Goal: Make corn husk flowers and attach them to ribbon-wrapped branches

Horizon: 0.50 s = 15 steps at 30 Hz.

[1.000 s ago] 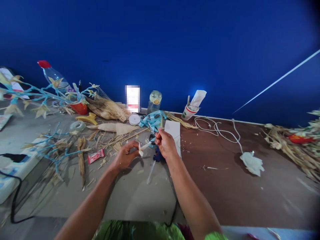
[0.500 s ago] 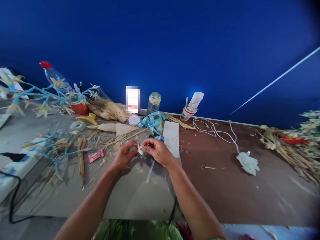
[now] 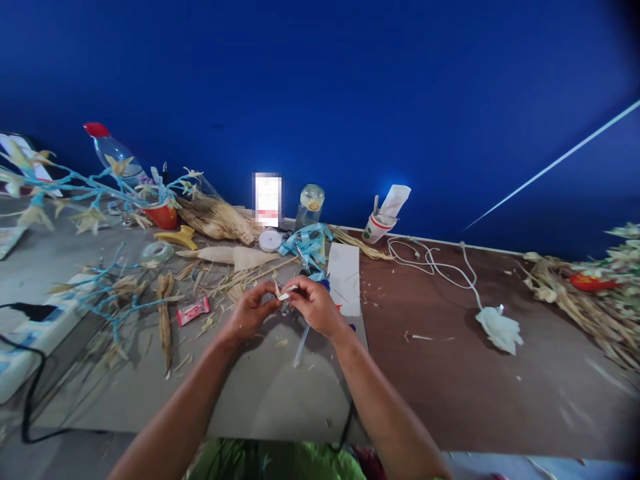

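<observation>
Between my two hands is a small pale piece of dried husk [image 3: 284, 296], with thin tips sticking up. My left hand [image 3: 253, 313] pinches it from the left, thumb and forefinger closed. Thumb and fingers of my right hand [image 3: 317, 307] close on its other side. Below them a translucent stick [image 3: 301, 347] lies on the table; blue parts near it are mostly hidden by my right hand. Just beyond the hands are a light-blue ribbon [image 3: 313, 243] and a white paper sheet [image 3: 343, 277]. Husk scraps and straws lie left of my left hand.
Blue-wrapped branches with husk flowers [image 3: 117, 300] and a power strip [image 3: 43, 347] occupy the left. A glass jar [image 3: 310, 207], a cup [image 3: 377, 227] and a white cable [image 3: 445, 277] line the back. Dried stalks [image 3: 575, 313] lie far right.
The pale husk piece has turned in my fingers, and more of it shows lying sideways now. My right hand has shifted slightly. The whole view has moved a little.
</observation>
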{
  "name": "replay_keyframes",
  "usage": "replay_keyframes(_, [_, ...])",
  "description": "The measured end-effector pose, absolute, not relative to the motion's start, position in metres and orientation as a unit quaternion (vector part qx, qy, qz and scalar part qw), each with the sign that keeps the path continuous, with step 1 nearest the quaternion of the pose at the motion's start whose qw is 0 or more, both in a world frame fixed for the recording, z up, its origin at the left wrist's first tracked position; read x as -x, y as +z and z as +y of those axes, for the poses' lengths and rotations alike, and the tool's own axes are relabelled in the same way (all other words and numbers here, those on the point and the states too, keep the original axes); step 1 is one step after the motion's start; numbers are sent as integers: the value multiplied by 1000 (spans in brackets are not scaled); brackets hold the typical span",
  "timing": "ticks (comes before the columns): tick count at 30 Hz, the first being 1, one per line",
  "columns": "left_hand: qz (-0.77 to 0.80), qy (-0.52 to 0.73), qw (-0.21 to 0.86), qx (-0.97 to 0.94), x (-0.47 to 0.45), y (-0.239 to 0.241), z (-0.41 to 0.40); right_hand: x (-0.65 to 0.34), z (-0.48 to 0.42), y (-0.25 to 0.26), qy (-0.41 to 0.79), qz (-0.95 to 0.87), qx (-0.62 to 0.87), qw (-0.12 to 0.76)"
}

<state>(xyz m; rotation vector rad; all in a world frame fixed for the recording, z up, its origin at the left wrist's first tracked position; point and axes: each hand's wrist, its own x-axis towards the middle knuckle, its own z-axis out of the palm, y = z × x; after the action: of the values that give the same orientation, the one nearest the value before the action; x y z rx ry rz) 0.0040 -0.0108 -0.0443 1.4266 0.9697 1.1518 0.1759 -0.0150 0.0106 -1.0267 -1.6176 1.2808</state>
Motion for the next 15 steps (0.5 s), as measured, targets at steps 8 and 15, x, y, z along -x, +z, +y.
replay_keyframes(8, [424, 509, 398, -634, -8, -39, -12, -180, -9, 11, 539, -594, 426, 419])
replay_keyframes(15, [469, 536, 313, -628, -8, -44, -15, -176, -3, 4, 449, -582, 527, 427])
